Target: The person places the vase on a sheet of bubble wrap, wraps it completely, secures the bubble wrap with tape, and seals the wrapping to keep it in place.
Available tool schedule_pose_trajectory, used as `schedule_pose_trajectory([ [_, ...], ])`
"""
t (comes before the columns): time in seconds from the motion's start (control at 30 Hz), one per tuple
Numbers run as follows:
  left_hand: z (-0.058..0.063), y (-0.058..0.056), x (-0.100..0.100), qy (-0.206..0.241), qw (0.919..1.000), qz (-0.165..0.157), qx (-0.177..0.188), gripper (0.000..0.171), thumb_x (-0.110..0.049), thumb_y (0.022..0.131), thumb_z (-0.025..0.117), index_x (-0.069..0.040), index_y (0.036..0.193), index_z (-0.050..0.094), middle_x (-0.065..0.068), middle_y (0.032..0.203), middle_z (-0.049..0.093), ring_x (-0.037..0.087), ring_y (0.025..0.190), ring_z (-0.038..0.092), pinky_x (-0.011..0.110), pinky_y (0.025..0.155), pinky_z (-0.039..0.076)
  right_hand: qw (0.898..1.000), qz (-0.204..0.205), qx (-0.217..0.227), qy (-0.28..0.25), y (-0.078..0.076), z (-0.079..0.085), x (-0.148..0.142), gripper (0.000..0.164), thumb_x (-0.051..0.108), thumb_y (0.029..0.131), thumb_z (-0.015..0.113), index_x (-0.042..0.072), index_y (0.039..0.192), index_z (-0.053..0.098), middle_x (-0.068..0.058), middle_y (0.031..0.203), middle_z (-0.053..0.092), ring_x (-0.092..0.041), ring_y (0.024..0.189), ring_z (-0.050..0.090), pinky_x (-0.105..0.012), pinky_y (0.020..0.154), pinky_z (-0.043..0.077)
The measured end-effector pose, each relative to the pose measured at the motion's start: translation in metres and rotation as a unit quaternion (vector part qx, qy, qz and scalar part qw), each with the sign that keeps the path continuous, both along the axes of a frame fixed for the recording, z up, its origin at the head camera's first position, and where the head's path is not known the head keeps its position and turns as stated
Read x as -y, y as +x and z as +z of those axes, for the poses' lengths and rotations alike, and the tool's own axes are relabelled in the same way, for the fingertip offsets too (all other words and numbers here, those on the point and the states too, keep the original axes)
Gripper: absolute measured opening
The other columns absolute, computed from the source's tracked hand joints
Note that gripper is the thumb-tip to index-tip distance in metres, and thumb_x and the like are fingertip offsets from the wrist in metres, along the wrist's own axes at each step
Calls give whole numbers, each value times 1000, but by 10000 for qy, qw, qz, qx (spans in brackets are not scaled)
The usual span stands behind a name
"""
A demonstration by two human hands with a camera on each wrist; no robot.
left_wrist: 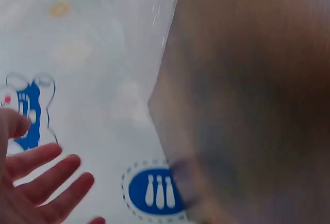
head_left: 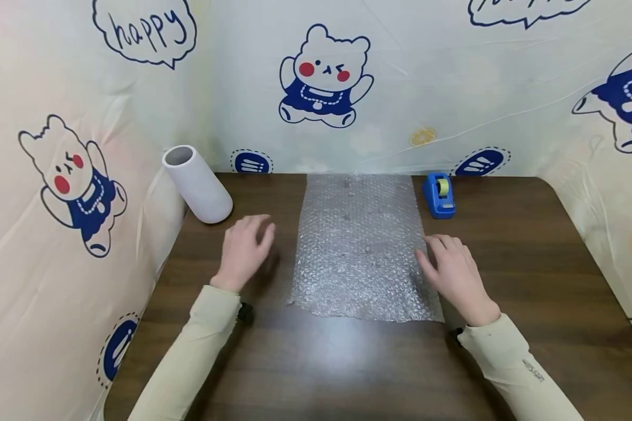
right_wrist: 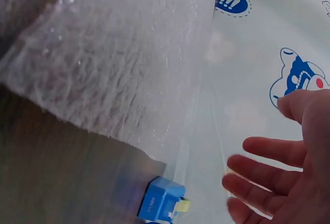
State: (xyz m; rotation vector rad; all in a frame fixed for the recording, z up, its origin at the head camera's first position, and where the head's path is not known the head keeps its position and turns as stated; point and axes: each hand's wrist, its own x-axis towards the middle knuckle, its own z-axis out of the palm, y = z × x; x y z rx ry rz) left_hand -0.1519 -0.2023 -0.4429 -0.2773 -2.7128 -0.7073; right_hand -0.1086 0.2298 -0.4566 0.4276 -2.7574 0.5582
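A sheet of bubble wrap (head_left: 360, 251) lies flat in the middle of the brown table, its far end reaching the back edge. My left hand (head_left: 244, 248) is raised to the left of the sheet, fingers loosely bent, holding nothing. Over the sheet's right edge is my right hand (head_left: 451, 272), thumb and fingers spread and relaxed. In the right wrist view the fingers (right_wrist: 268, 175) appear with nothing between them, and the bubble wrap (right_wrist: 118, 64) fills the upper left. The left wrist view shows the left hand's fingers (left_wrist: 49, 177) slightly spread.
A white cylindrical vase (head_left: 200, 187) stands at the table's back left corner. Just right of the sheet's far end sits a blue tape dispenser (head_left: 439, 197) with a yellowish roll. Printed cloth (head_left: 421, 70) walls in the back and both sides of the table (head_left: 537, 263).
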Motion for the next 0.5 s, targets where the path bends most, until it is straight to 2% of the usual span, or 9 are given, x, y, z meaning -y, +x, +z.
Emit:
schedule_pose_trajectory([
  [0.1,9,-11,17,556,9960,389,-582,29,-26,104,60,-2,115,73,18,109,74,40,100,68,58,86,50,9998,20,-177,-58,0,0,-3,34,22,100,67,-8,117,69,-26,109,69,-41,94,64,-56,79,54],
  [0.27,27,-26,49,1298,9804,1145,-940,26,-25,102,62,0,102,72,18,95,74,35,87,69,48,82,51,9996,44,-273,-23,-1,2,-5,31,21,100,66,-7,113,71,-23,102,71,-38,87,65,-54,73,56],
  [0.4,38,-42,74,2001,9610,1683,-906,31,-30,100,64,1,106,66,13,97,67,28,92,62,34,85,46,9996,39,-287,20,-1,3,-5,30,20,99,66,-6,112,71,-22,100,71,-37,86,65,-54,73,55],
  [0.5,43,-52,89,2418,9438,2119,-772,46,-39,95,70,0,116,57,7,108,56,22,104,52,28,92,38,9997,43,-248,28,-1,3,-5,29,20,99,66,-6,112,71,-22,100,71,-37,86,65,-54,73,55],
])
